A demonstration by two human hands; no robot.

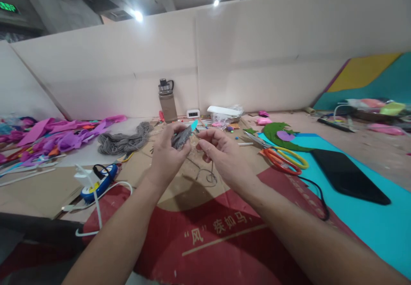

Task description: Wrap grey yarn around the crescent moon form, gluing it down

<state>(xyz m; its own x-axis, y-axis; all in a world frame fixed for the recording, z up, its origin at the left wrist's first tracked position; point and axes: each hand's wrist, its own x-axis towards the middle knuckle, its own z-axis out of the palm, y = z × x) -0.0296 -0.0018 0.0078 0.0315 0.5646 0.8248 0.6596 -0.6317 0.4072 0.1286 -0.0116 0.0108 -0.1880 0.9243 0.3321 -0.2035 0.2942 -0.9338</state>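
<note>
My left hand [169, 147] is closed around a small bundle of grey yarn [181, 138], its thumb pressed against the near side. A light-blue pointed tip [194, 125] shows at the upper right end of the bundle; what it belongs to is hidden. Just to the right, the fingers of my right hand [217, 144] pinch a strand of the same yarn. A loose tail of yarn [207, 176] curls on the brown cardboard below both hands. Farther left lies a thick skein of grey yarn [125, 139].
Orange and yellow scissors [282, 160] and a black phone [349, 176] lie right on a blue sheet [379, 225]. At the back stands a water bottle [168, 103]. Left are pink and purple scraps [73, 135] and a power strip [99, 183] with a white cable.
</note>
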